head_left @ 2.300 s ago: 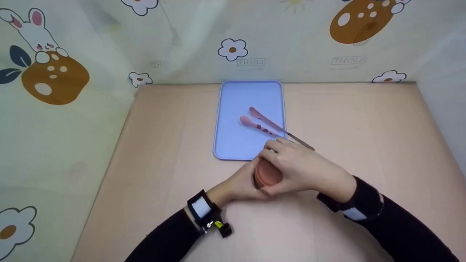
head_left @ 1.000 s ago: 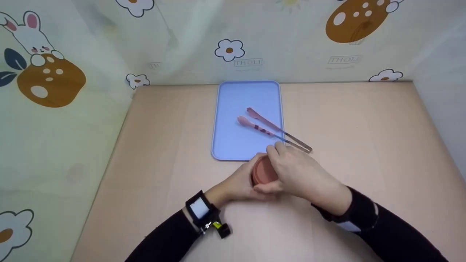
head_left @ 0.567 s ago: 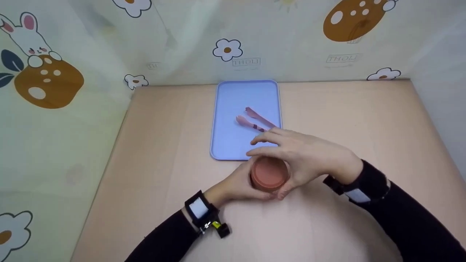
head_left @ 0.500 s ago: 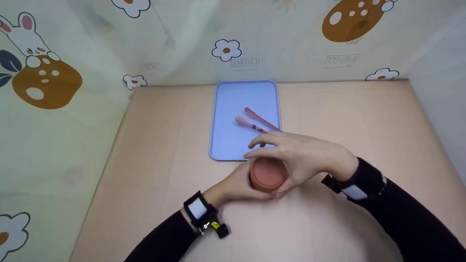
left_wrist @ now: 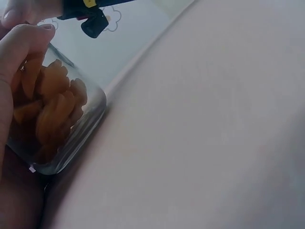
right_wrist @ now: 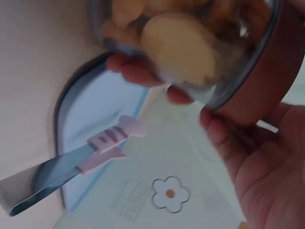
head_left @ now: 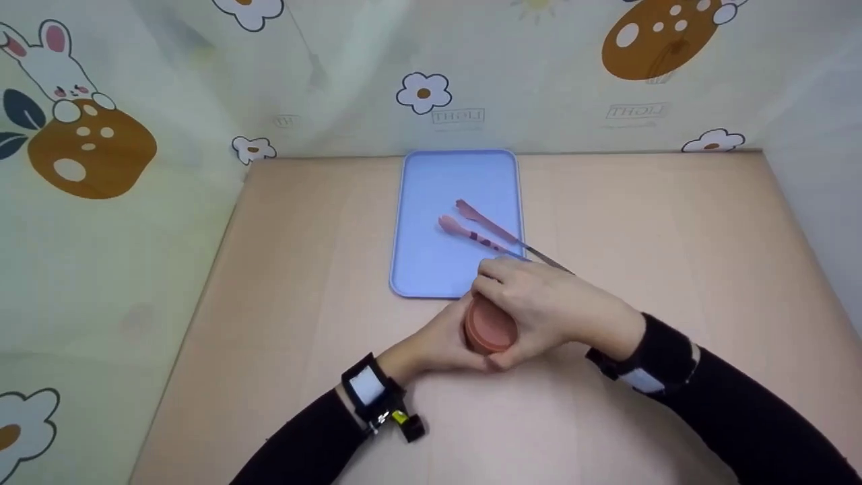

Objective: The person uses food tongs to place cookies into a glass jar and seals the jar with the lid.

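A clear jar (left_wrist: 90, 107) with a reddish-brown lid (head_left: 489, 329) stands upright on the table. Orange-brown chunks fill it, and in the right wrist view one pale oval piece (right_wrist: 178, 47) shows through the wall. My left hand (head_left: 441, 340) is wrapped round the jar's body. Over the top, my right hand (head_left: 549, 303) grips the lid's rim, thumb at the near side and fingers curled over the far side. The lid sits on the jar. Metal tongs (head_left: 490, 226) with pink paw-like tips lie just beyond; my right hand hides their near end in the head view.
Under the tongs' tips lies a blue tray (head_left: 424, 269), reaching to the table's back edge. The tongs' handle overhangs its right side. A patterned curtain (head_left: 337, 81) borders the wooden table (head_left: 303, 269) at the back and left.
Half a second ago my right fingers were spread loosely about the lid; now they are curled onto its rim. Earlier they gripped, twisted and loosened. My left hand keeps its hold on the jar.
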A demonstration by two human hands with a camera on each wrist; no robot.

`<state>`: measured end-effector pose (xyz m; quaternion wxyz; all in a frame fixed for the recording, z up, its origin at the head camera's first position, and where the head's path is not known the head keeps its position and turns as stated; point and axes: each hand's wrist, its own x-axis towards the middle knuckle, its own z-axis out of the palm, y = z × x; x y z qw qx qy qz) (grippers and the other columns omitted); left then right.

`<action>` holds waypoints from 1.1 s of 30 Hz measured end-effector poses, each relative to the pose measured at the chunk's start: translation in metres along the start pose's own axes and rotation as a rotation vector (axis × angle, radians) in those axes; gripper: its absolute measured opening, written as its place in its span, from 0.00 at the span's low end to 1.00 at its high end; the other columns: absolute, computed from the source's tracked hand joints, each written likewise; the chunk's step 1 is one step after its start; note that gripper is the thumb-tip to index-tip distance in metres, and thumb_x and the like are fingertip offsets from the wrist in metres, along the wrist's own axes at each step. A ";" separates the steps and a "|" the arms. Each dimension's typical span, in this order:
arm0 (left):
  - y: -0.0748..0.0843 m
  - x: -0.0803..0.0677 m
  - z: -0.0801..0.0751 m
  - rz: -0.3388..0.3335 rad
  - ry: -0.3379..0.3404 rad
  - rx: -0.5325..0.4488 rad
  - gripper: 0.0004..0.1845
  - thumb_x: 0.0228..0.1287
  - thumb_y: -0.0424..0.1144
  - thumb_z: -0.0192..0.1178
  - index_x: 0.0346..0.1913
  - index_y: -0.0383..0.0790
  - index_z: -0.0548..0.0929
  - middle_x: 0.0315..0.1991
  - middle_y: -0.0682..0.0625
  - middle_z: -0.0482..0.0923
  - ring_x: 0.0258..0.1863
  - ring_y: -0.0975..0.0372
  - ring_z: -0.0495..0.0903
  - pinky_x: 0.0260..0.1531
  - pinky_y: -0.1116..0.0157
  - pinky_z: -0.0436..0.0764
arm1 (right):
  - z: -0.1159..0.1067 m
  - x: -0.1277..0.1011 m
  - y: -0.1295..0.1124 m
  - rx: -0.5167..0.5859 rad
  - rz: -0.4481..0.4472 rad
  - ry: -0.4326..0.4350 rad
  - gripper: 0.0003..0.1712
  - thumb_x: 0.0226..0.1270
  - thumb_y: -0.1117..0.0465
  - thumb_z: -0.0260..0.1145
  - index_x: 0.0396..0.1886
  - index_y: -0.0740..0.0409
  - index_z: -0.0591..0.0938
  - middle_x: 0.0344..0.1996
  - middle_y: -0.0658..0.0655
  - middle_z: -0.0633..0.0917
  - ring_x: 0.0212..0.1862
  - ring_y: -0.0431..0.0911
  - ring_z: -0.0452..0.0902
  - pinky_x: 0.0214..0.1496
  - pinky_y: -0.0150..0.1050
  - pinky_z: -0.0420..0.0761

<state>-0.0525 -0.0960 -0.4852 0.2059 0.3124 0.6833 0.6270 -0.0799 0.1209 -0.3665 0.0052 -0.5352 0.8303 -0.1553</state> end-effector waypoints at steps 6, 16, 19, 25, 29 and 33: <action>0.000 -0.001 -0.002 -0.011 -0.005 -0.022 0.62 0.49 0.37 0.83 0.86 0.42 0.57 0.77 0.46 0.71 0.73 0.58 0.74 0.78 0.56 0.71 | 0.005 -0.006 -0.014 -0.045 0.096 0.056 0.45 0.51 0.32 0.80 0.55 0.63 0.83 0.44 0.58 0.79 0.45 0.51 0.78 0.49 0.46 0.86; -0.002 0.000 0.000 -0.002 0.001 0.003 0.65 0.52 0.40 0.83 0.88 0.42 0.52 0.81 0.45 0.67 0.76 0.58 0.71 0.79 0.56 0.70 | 0.010 -0.011 -0.022 -0.071 0.207 0.106 0.45 0.54 0.30 0.78 0.56 0.62 0.84 0.46 0.59 0.80 0.47 0.54 0.77 0.50 0.48 0.85; -0.003 0.002 0.000 -0.004 0.015 0.040 0.65 0.52 0.40 0.82 0.89 0.42 0.51 0.83 0.45 0.64 0.77 0.58 0.70 0.80 0.57 0.68 | 0.015 -0.011 -0.026 -0.104 0.252 0.143 0.43 0.55 0.29 0.77 0.54 0.61 0.84 0.46 0.59 0.80 0.46 0.55 0.76 0.47 0.48 0.83; -0.004 0.002 0.001 -0.022 0.027 0.068 0.63 0.52 0.40 0.81 0.88 0.41 0.54 0.82 0.45 0.66 0.77 0.58 0.71 0.79 0.57 0.69 | 0.025 -0.012 -0.031 -0.115 0.329 0.188 0.43 0.52 0.30 0.78 0.54 0.59 0.83 0.46 0.58 0.80 0.45 0.55 0.75 0.43 0.47 0.82; -0.005 0.000 0.003 -0.016 0.022 0.046 0.62 0.52 0.40 0.81 0.87 0.40 0.53 0.82 0.45 0.65 0.77 0.58 0.70 0.79 0.57 0.69 | 0.029 -0.014 -0.032 -0.069 0.368 0.182 0.44 0.52 0.30 0.79 0.56 0.59 0.83 0.48 0.59 0.81 0.48 0.56 0.76 0.47 0.49 0.84; -0.007 0.002 0.005 -0.006 0.005 0.037 0.63 0.53 0.41 0.81 0.87 0.38 0.52 0.83 0.43 0.63 0.78 0.57 0.69 0.79 0.56 0.69 | 0.028 -0.018 -0.031 -0.025 0.389 0.159 0.45 0.53 0.30 0.80 0.59 0.58 0.83 0.50 0.59 0.80 0.50 0.55 0.77 0.49 0.50 0.85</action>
